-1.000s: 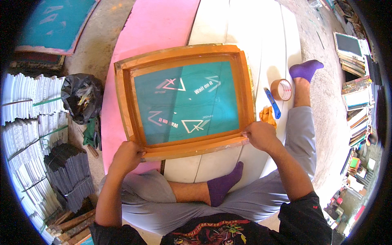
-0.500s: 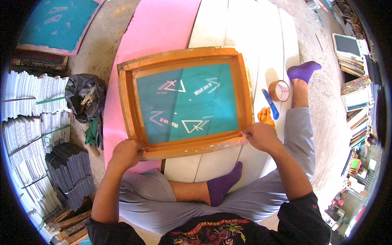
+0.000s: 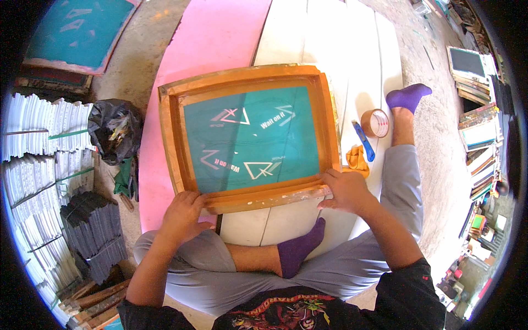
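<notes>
Framed screen (image 3: 250,139): long axis left-right, right end farther.

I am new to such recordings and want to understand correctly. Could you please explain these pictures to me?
There is no machine: you see a person's bare left hand and right hand. The pictures come from a wide fisheye camera on that person's head, looking down, so straight edges bend. On pink and white panels rests a brown frame around a teal, pale-patterned sheet. Both hands touch the frame's near edge, left and right, with thumbs spread; neither looks closed around it. Right of the frame lie a roll of brown tape, a blue cutter and a crumpled orange piece.
</notes>
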Action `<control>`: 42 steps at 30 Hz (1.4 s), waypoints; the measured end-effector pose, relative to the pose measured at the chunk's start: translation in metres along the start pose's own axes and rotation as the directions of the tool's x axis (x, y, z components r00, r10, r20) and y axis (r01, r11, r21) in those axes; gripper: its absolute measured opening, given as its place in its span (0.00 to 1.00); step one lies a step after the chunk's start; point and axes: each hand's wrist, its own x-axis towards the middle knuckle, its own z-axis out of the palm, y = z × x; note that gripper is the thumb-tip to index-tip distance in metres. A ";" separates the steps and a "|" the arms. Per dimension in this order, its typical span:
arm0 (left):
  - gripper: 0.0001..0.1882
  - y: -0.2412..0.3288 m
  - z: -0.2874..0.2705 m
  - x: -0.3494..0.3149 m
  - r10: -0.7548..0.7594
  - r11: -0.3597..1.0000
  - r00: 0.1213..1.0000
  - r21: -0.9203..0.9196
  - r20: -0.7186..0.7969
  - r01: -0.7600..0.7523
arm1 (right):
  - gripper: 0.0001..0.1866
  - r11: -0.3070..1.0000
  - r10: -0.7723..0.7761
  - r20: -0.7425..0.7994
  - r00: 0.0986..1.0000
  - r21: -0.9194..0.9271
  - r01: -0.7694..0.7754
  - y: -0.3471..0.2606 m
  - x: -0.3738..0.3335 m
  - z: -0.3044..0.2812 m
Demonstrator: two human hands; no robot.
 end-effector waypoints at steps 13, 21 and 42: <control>0.19 -0.008 0.030 -0.007 0.021 0.955 0.990 0.295 -0.137 0.020 | 0.18 0.987 -0.007 -0.196 0.981 -0.157 -0.024 0.004 -0.008 0.051; 0.21 0.039 0.036 0.031 0.000 0.987 1.000 0.164 0.011 -0.002 | 0.20 0.948 -0.178 -0.313 0.933 -0.307 0.078 -0.031 0.012 0.041; 0.26 0.079 0.068 0.078 0.139 0.988 0.990 -0.063 -0.002 -0.139 | 0.10 0.989 -0.143 -0.313 0.939 -0.081 0.123 -0.021 0.024 0.067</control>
